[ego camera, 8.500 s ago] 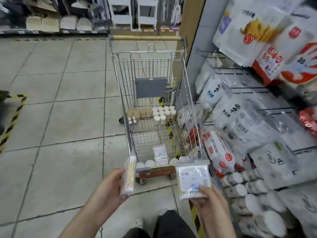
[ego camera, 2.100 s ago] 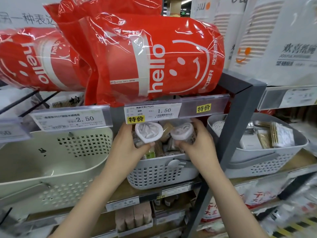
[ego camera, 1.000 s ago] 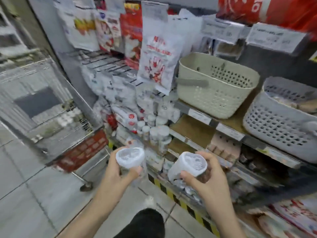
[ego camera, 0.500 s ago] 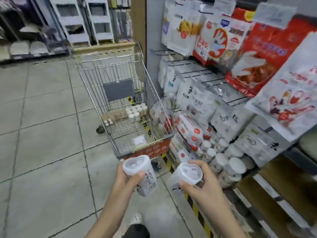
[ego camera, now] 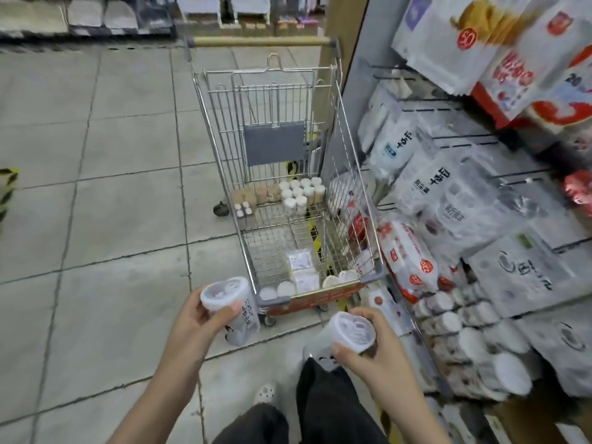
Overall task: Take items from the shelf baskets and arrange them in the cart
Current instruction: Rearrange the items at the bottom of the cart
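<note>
I hold a tub in each hand: left hand [ego camera: 195, 318] gripping the left tub [ego camera: 230, 310], right hand [ego camera: 368, 350] clamped on the right tub [ego camera: 347, 334], both just short of the cart's [ego camera: 320, 298] near end. Jars [ego camera: 301, 193] at its far end and packs [ego camera: 301, 270] nearer are loaded; I judge these two remain.
</note>
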Action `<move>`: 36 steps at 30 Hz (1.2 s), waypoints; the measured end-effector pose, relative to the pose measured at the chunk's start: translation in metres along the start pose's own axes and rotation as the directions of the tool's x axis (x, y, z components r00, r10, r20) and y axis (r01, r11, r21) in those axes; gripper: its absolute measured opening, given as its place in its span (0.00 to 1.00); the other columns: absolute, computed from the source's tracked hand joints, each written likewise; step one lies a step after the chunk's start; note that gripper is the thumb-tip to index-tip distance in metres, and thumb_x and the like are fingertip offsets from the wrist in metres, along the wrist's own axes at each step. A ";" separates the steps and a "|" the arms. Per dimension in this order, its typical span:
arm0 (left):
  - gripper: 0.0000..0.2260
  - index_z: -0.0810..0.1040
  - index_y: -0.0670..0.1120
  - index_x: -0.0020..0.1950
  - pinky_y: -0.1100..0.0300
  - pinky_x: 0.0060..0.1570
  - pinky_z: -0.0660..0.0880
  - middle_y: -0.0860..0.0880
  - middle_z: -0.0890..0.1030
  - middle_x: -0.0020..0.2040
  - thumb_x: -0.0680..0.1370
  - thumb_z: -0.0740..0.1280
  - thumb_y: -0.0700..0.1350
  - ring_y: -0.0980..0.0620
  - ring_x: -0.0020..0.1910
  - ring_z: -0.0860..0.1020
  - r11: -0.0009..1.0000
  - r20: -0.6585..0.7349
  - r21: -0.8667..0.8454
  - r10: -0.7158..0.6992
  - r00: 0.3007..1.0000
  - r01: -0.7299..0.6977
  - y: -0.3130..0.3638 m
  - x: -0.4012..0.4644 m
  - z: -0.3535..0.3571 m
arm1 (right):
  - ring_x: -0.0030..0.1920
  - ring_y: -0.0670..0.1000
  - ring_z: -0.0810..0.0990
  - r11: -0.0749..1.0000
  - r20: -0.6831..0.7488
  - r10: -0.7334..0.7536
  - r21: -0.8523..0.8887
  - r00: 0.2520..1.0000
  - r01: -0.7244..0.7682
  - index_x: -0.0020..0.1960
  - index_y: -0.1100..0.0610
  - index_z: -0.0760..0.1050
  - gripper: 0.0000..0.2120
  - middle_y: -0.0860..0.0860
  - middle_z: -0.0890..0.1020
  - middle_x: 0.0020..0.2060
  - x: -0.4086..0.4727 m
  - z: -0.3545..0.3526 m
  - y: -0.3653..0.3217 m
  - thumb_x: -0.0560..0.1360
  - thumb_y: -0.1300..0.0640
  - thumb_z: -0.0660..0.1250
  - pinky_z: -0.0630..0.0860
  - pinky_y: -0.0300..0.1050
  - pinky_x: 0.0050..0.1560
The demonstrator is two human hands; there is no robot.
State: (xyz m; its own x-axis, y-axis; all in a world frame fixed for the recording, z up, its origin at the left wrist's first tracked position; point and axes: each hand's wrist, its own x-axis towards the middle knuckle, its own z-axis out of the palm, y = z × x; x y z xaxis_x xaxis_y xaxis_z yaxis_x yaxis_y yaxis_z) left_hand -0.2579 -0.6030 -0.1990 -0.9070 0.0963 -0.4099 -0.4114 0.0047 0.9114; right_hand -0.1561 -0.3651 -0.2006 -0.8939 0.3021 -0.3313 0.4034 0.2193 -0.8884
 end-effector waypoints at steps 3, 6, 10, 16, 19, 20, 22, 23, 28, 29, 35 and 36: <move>0.16 0.78 0.50 0.57 0.58 0.50 0.74 0.50 0.84 0.51 0.70 0.71 0.45 0.54 0.52 0.81 0.999 -0.031 -0.010 -0.039 0.999 0.038 0.000 0.015 0.009 | 0.49 0.41 0.79 1.000 0.021 0.031 0.002 0.999 -0.031 0.56 0.47 0.74 0.21 0.44 0.80 0.50 0.030 -0.006 0.000 0.67 0.58 0.78 0.78 0.38 0.48; 0.15 0.78 0.50 0.57 0.59 0.49 0.73 0.50 0.84 0.51 0.71 0.72 0.44 0.54 0.51 0.81 0.998 -0.070 -0.006 -0.065 0.995 0.065 0.003 0.033 0.023 | 0.45 0.38 0.78 0.999 0.038 0.022 -0.025 0.999 -0.021 0.52 0.46 0.74 0.19 0.42 0.80 0.47 0.070 -0.019 -0.001 0.67 0.59 0.77 0.74 0.30 0.43; 0.14 0.76 0.48 0.57 0.58 0.50 0.73 0.48 0.82 0.52 0.73 0.71 0.40 0.50 0.54 0.80 0.993 -0.127 0.002 -0.115 0.985 0.116 0.003 0.066 0.051 | 0.44 0.36 0.78 0.996 -0.028 0.021 -0.083 0.999 -0.023 0.51 0.44 0.72 0.18 0.42 0.79 0.46 0.132 -0.043 -0.003 0.68 0.57 0.77 0.73 0.29 0.38; 0.17 0.73 0.54 0.54 0.52 0.41 0.80 0.51 0.79 0.53 0.71 0.74 0.38 0.50 0.50 0.79 0.970 -0.130 0.085 -0.215 0.968 0.227 -0.008 0.136 0.120 | 0.47 0.43 0.77 0.974 -0.046 0.047 -0.219 0.998 -0.056 0.55 0.49 0.70 0.22 0.46 0.77 0.49 0.227 -0.077 0.017 0.66 0.59 0.76 0.74 0.39 0.44; 0.23 0.71 0.54 0.61 0.60 0.46 0.76 0.55 0.77 0.56 0.70 0.76 0.43 0.52 0.54 0.78 0.941 -0.123 0.165 -0.277 0.953 0.295 -0.028 0.176 0.156 | 0.49 0.40 0.74 0.952 -0.007 0.036 -0.305 0.999 -0.036 0.53 0.47 0.69 0.23 0.40 0.74 0.48 0.268 -0.080 0.036 0.66 0.60 0.76 0.67 0.28 0.42; 0.22 0.72 0.53 0.60 0.67 0.43 0.74 0.55 0.78 0.56 0.70 0.76 0.43 0.54 0.54 0.78 0.941 -0.108 0.168 -0.277 0.955 0.292 -0.038 0.189 0.166 | 0.49 0.41 0.74 0.945 0.007 0.031 -0.327 0.999 -0.027 0.54 0.48 0.69 0.23 0.41 0.74 0.49 0.281 -0.077 0.044 0.66 0.61 0.76 0.67 0.29 0.43; 0.20 0.72 0.54 0.56 0.69 0.44 0.74 0.56 0.79 0.55 0.69 0.76 0.44 0.56 0.55 0.78 0.934 -0.089 0.199 -0.284 0.955 0.296 -0.059 0.213 0.185 | 0.53 0.46 0.73 0.920 0.045 0.033 -0.392 0.998 -0.013 0.58 0.52 0.71 0.24 0.45 0.73 0.52 0.305 -0.070 0.062 0.67 0.62 0.75 0.66 0.32 0.48; 0.22 0.71 0.52 0.60 0.65 0.50 0.74 0.57 0.77 0.57 0.70 0.76 0.45 0.56 0.57 0.77 0.925 -0.087 0.237 -0.285 0.954 0.298 -0.069 0.224 0.193 | 0.56 0.47 0.72 0.900 0.065 0.044 -0.436 0.997 -0.012 0.61 0.54 0.70 0.24 0.47 0.72 0.55 0.316 -0.065 0.070 0.68 0.61 0.75 0.67 0.35 0.53; 0.31 0.67 0.47 0.71 0.68 0.45 0.68 0.52 0.77 0.59 0.71 0.75 0.46 0.60 0.49 0.72 0.840 -0.119 0.451 -0.277 0.953 0.301 -0.117 0.266 0.219 | 0.61 0.50 0.72 0.802 0.066 0.098 -0.597 0.993 -0.039 0.67 0.52 0.69 0.25 0.50 0.70 0.64 0.354 -0.042 0.108 0.72 0.61 0.71 0.69 0.42 0.57; 0.30 0.68 0.47 0.70 0.69 0.43 0.68 0.52 0.78 0.56 0.71 0.75 0.46 0.60 0.46 0.73 0.825 -0.112 0.484 -0.273 0.955 0.292 -0.126 0.274 0.224 | 0.61 0.50 0.73 0.773 0.064 0.095 -0.633 0.993 -0.033 0.67 0.52 0.68 0.25 0.50 0.70 0.65 0.360 -0.038 0.115 0.73 0.62 0.71 0.70 0.42 0.56; 0.27 0.70 0.52 0.67 0.65 0.46 0.67 0.49 0.74 0.60 0.71 0.74 0.51 0.55 0.51 0.73 0.683 -0.017 0.705 -0.254 0.967 0.192 -0.175 0.307 0.248 | 0.59 0.52 0.75 0.634 0.093 0.208 -0.771 0.974 -0.062 0.70 0.52 0.64 0.27 0.51 0.64 0.70 0.391 -0.018 0.158 0.74 0.65 0.67 0.73 0.43 0.54; 0.27 0.70 0.53 0.67 0.65 0.45 0.67 0.49 0.73 0.60 0.71 0.74 0.52 0.54 0.53 0.74 0.664 -0.003 0.725 -0.263 0.965 0.183 -0.183 0.310 0.251 | 0.60 0.53 0.75 0.625 0.081 0.229 -0.776 0.970 -0.083 0.70 0.52 0.64 0.27 0.52 0.65 0.69 0.395 -0.017 0.165 0.74 0.65 0.66 0.73 0.44 0.56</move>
State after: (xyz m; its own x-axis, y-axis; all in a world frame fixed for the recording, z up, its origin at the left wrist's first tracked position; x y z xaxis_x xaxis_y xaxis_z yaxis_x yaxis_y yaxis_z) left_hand -0.4418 -0.3241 -0.4837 -0.7673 0.0882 -0.6351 -0.3745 0.7423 0.5556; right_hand -0.4391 -0.1941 -0.4727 -0.7903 0.2684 -0.5508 0.4784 0.8319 -0.2811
